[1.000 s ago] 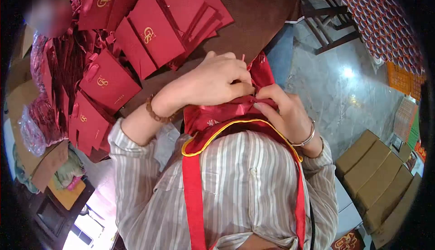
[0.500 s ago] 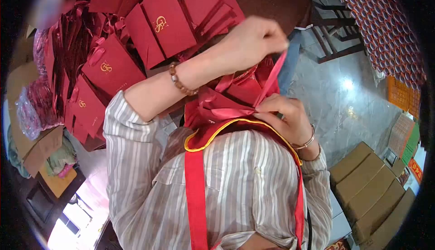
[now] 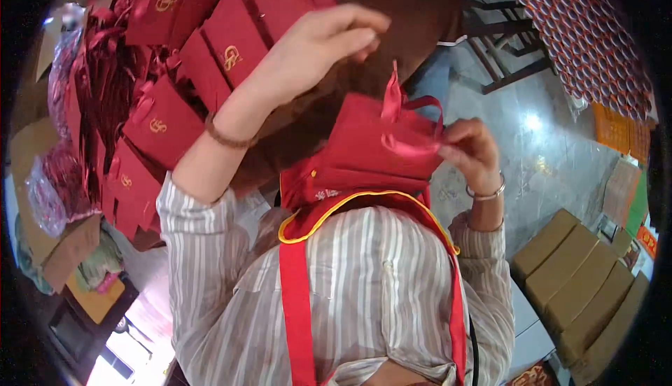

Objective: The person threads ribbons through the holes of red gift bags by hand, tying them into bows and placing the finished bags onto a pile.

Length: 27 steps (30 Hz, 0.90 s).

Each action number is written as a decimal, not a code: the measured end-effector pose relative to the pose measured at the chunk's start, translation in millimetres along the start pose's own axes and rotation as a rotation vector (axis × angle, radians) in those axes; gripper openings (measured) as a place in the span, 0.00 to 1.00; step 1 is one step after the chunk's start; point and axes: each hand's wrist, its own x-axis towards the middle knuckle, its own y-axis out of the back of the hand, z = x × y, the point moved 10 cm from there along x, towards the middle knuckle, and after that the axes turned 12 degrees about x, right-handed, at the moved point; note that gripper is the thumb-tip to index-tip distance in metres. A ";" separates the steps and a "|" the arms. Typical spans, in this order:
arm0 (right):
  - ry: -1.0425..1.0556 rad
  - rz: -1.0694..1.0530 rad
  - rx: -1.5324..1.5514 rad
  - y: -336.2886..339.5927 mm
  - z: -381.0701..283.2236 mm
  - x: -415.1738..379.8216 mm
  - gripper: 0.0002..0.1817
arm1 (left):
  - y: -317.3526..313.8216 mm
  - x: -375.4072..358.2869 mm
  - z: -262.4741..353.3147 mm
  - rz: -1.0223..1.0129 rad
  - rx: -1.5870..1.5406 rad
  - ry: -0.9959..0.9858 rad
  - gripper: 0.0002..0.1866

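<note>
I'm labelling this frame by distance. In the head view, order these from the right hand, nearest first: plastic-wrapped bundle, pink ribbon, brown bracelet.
From the right hand:
1. Pink ribbon, immediately to its left.
2. Brown bracelet, on the other wrist.
3. Plastic-wrapped bundle, near the left edge.

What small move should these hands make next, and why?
Probably lower the left hand to steady the red bag: it hangs apart from the bag, seemingly empty, while only the right hand is at the bag's edge, near the pink ribbon.
</note>
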 end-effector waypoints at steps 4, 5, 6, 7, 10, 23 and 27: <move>-0.130 0.205 0.108 30.5 -1.1 4.8 0.12 | -3.1 -24.0 21.8 0.038 0.360 -0.160 0.13; -0.175 0.172 0.099 27.6 1.0 6.6 0.12 | -4.7 -31.6 44.1 0.115 0.549 -0.356 0.13; -0.221 0.137 0.092 23.4 5.0 7.2 0.12 | -8.7 -33.0 48.0 0.102 0.547 -0.364 0.13; -0.216 0.150 0.094 22.9 6.2 7.9 0.12 | -28.4 -34.6 50.1 -0.066 0.600 -0.395 0.13; -0.185 0.131 0.152 14.1 5.8 7.6 0.10 | -62.4 -40.8 28.4 -0.333 0.621 -0.355 0.10; -0.259 -0.029 -0.057 -3.7 24.8 -9.4 0.12 | -73.8 -68.9 33.6 -0.183 0.816 -0.570 0.11; -0.138 -0.110 -0.178 -11.7 6.9 -3.8 0.13 | -78.2 -83.4 44.3 0.011 1.042 -0.746 0.15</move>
